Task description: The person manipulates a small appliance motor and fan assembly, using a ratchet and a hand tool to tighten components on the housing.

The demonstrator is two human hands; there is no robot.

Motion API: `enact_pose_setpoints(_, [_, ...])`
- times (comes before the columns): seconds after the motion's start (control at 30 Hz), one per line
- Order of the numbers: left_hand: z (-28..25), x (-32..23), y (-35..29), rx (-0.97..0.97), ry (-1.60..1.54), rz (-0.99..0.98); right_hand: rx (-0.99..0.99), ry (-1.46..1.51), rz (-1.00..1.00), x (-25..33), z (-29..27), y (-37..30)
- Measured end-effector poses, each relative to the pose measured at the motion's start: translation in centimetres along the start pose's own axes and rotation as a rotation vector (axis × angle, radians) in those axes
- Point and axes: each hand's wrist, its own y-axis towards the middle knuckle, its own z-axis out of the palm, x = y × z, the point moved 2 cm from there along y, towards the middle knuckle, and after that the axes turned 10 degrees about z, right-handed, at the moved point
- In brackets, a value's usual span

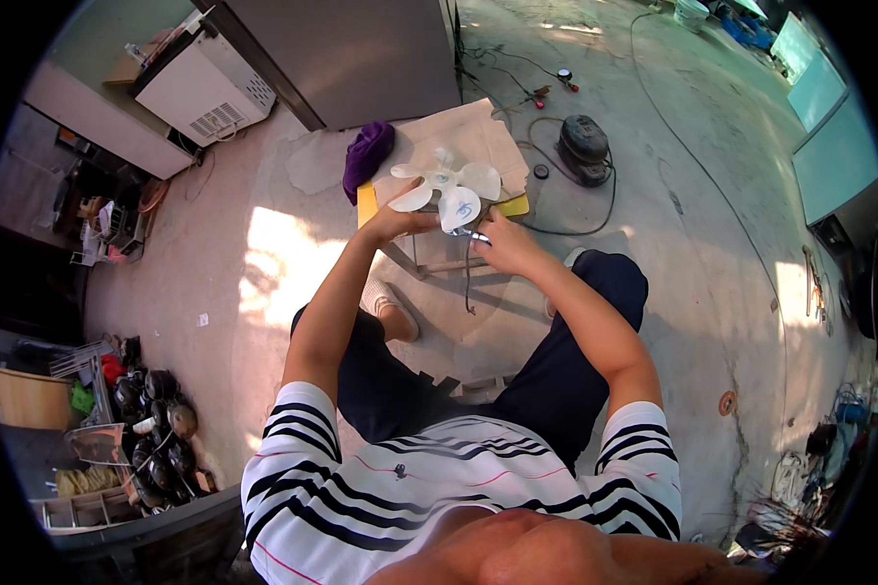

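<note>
A fan (460,207) with several translucent white blades is held over the front edge of a small cardboard-topped stand. My left hand (402,222) grips it from the left, closed under the blades, which hide part of the fingers. My right hand (505,242) is closed around a small silver hand tool (472,235) just below the nearest blade; its exact kind is too small to tell. A dark cord (470,283) hangs down between my hands. What lies behind the blades is hidden.
Cardboard (473,136) covers the stand, a purple cloth (369,154) at its left corner. A black compressor-like unit (583,149) with a hose sits to the right. A large grey cabinet (361,58) stands beyond. Dark round parts (156,439) lie heaped at lower left.
</note>
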Motion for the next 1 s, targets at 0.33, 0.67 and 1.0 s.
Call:
enact_pose_setpoints(0.33, [-1.2,2.1,2.4,-0.353,0.155,0.125,-0.047,0.155,-0.232,0.2,-3.7,2.0])
enact_pose_setpoints(0.67, [2.1,-7.8,-6.8,-0.759,-0.771,0.097,-0.265,0.268,0.098,-1.0,-7.7,1.4])
enact_pose_setpoints(1.0, [8.3,-5.2,-13.3,-0.569,-1.131,-0.23,0.373,-0.392,0.331,-5.0,-7.2,-1.9])
